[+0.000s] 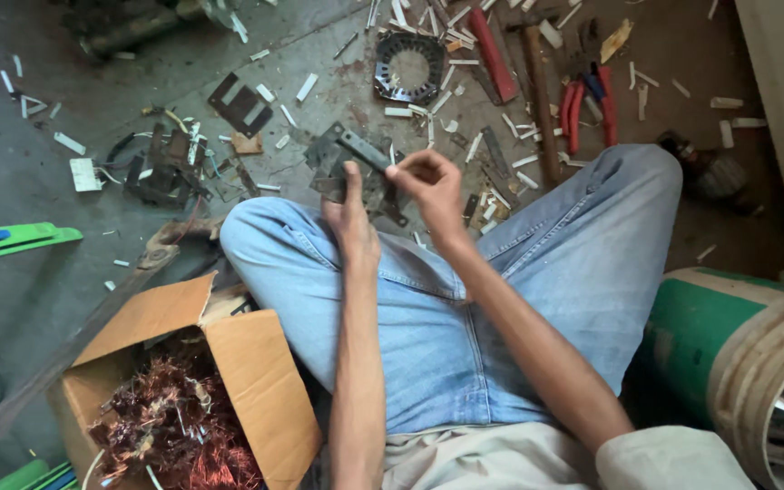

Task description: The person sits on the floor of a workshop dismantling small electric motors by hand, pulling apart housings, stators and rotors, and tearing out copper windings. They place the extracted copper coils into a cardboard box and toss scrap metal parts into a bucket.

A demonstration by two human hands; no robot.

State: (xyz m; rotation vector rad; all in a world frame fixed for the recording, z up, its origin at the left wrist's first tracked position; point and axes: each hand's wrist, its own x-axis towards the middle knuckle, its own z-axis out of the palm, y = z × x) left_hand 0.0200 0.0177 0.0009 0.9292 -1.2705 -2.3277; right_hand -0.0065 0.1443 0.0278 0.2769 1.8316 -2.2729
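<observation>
I sit cross-legged on the floor in blue jeans. My right hand pinches the end of a thin dark metal strip that slants up to the left. My left hand is raised beside it, thumb up, touching a stack of grey metal plates that sits past my knees. A round toothed metal ring, like a motor core, lies on the floor farther ahead.
A cardboard box of tangled copper wire stands by my left knee. Red-handled pliers, a wooden-handled hammer, white scraps and metal pieces litter the floor. A green roll lies at right, green strips at left.
</observation>
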